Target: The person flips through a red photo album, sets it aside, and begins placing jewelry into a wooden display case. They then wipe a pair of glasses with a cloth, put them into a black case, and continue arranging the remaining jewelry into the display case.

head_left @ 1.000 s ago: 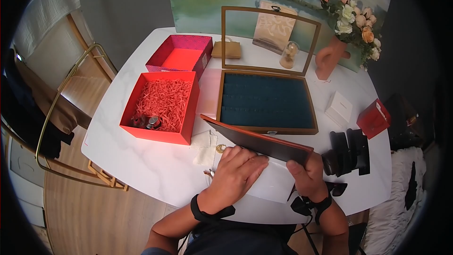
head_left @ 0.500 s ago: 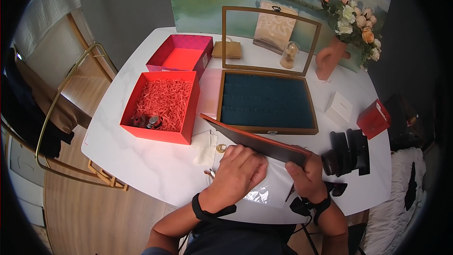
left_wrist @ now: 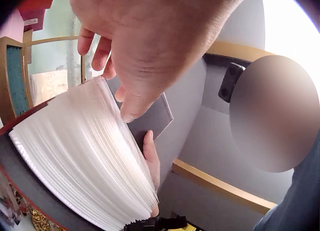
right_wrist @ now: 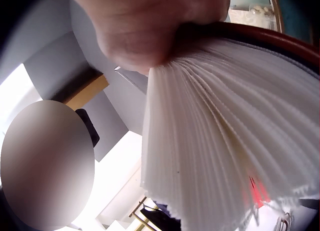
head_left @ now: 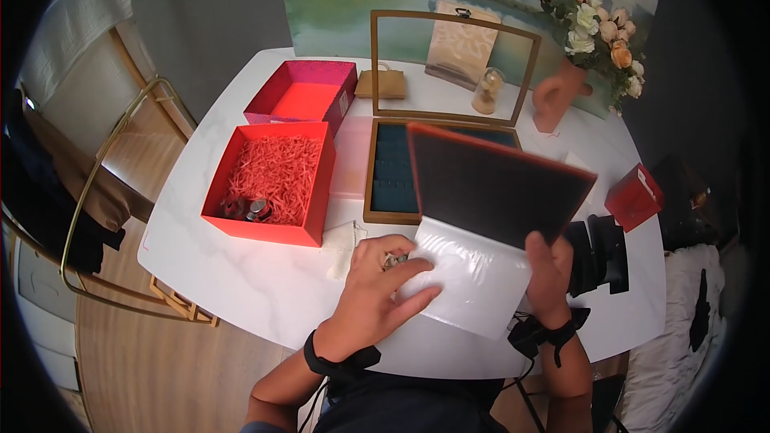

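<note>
An album (head_left: 497,184) with a dark inner cover, red-brown edges and a thick stack of clear plastic sleeve pages (head_left: 469,273) stands spread open in front of the person. The right hand (head_left: 549,277) grips its right side, thumb on the near side of the cover; the right wrist view shows this hand over the bunched ends of the sleeves (right_wrist: 185,131). At the left edge of the pages is the left hand (head_left: 377,289), fingers loosely bent and thumb apart. Close by the left fingers, small metal pieces (head_left: 393,261) are partly hidden behind them.
Behind the album stands a wooden display case (head_left: 391,216) with its glass lid up. A red box (head_left: 309,228) of shredded paper and a purple-red box (head_left: 337,104) are on the left. A pale cloth (head_left: 341,248), black display stands (head_left: 605,256) and a red box (head_left: 634,196) flank the hands.
The album has swung upward and opened out, so its dark inner cover and clear pages face the person. The left hand has come away from the cover's lower edge, spreading its thumb.
</note>
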`<state>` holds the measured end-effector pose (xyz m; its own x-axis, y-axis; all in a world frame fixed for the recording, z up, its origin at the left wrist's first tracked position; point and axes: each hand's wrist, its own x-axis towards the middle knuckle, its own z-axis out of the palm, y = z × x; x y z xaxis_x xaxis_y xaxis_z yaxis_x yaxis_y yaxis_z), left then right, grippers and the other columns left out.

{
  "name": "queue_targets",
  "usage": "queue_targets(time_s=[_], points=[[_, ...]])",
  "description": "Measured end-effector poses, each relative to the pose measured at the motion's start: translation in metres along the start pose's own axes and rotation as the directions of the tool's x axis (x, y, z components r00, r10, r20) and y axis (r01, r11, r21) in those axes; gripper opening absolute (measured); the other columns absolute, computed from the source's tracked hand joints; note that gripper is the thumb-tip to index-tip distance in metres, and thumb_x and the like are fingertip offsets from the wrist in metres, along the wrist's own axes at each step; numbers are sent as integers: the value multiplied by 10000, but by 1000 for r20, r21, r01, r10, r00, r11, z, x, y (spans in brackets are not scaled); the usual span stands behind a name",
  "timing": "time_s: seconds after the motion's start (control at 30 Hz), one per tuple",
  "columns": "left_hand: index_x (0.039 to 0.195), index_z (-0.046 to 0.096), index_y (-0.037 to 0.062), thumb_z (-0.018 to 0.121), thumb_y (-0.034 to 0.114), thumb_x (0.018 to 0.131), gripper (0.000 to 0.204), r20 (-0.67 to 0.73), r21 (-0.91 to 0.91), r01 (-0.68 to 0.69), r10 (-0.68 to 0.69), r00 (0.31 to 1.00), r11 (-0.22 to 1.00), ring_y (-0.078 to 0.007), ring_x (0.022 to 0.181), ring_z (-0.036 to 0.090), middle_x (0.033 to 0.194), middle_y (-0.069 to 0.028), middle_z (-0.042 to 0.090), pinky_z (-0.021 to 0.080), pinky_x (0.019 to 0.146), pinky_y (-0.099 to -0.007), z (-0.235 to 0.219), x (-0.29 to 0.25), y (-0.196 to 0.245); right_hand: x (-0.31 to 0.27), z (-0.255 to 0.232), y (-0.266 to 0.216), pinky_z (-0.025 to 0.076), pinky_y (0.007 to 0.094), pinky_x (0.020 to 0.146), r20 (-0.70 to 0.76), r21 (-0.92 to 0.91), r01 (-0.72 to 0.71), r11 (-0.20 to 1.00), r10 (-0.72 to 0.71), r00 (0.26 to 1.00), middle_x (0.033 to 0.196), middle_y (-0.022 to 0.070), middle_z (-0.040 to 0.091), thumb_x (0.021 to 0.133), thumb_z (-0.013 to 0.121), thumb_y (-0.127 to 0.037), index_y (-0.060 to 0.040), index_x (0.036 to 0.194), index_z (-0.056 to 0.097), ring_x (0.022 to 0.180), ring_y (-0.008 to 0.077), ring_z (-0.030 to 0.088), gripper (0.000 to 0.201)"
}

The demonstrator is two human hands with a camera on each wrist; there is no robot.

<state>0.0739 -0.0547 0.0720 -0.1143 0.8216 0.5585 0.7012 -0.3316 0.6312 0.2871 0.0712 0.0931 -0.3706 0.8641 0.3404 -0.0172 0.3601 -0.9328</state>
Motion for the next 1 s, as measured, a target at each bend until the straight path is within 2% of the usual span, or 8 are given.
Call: queue_targets(time_s=[0.03, 0.07, 0.1, 0.27, 0.37, 0.67, 0.77, 1.0], points=[[1043, 720, 51, 868, 146, 712, 375, -23, -20, 39, -40, 999, 999, -281, 1100, 528, 1195, -121, 545, 430, 961, -393, -2, -1, 0, 2, -4, 3, 396, 254, 640, -29, 33, -34, 999, 35, 999, 784, -23, 581, 1017, 565, -327, 18, 930, 632, 715, 68, 471, 363], [1086, 712, 38, 893, 185, 693, 457, 46, -49, 75, -73, 996, 996, -307, 1246, 464, 1340, -147, 458, 401, 1046, -398, -5, -4, -3, 4, -6, 3, 396, 254, 640, -31, 34, -33, 999, 34, 999, 784, -23, 581, 1017, 565, -327, 18, 930, 632, 715, 68, 471, 363], [1086, 712, 38, 893, 185, 693, 457, 47, -49, 74, -72, 996, 996, -307, 1246, 464, 1340, -147, 458, 401, 1046, -398, -5, -6, -5, 6, -7, 4, 393, 248, 642, -49, 53, -41, 998, 44, 998, 786, -26, 579, 1019, 563, -346, 10, 943, 637, 715, 62, 468, 371], [1230, 648, 74, 875, 161, 740, 547, 179, -398, 208, -146, 973, 893, -315, 1306, 468, 1432, -140, 421, 436, 1054, -406, -6, -5, -2, 9, -7, 8, 395, 242, 655, -74, 92, -54, 994, 61, 995, 808, -29, 575, 1022, 550, -385, -6, 989, 640, 723, 56, 472, 391], [1222, 623, 40, 902, 193, 691, 619, 183, -386, 196, -133, 974, 901, -299, 1306, 468, 1432, -150, 448, 396, 1069, -408, -5, -5, -5, 12, -3, 8, 407, 238, 670, -121, 130, -83, 988, 99, 988, 828, -30, 572, 1023, 545, -396, -5, 1002, 625, 736, 53, 484, 399], [1256, 589, 45, 886, 166, 706, 637, 145, -365, 134, -86, 986, 921, -292, 1295, 481, 1397, -144, 480, 404, 1054, -389, -5, -5, -4, 14, -6, 14, 445, 236, 702, -103, 266, -162, 950, 196, 975, 902, 7, 619, 1041, 515, -353, -5, 1084, 623, 778, 64, 536, 367], [1245, 594, 42, 866, 153, 728, 594, 172, -390, 201, -144, 975, 899, -291, 1292, 479, 1387, -142, 484, 401, 1057, -387, -7, -5, 0, 13, 0, 7, 455, 234, 716, -131, 292, -162, 943, 207, 969, 935, 22, 632, 1041, 519, -347, 2, 1115, 624, 794, 73, 549, 373], [1231, 599, 42, 838, 140, 758, 540, 109, -378, 156, -124, 986, 912, -288, 1299, 469, 1382, -142, 485, 375, 1082, -387, -10, 0, -6, 4, -4, 13, 458, 248, 775, 25, 214, -178, 961, 177, 984, 997, 21, 639, 1034, 544, -314, 32, 1158, 619, 861, 79, 551, 376]])
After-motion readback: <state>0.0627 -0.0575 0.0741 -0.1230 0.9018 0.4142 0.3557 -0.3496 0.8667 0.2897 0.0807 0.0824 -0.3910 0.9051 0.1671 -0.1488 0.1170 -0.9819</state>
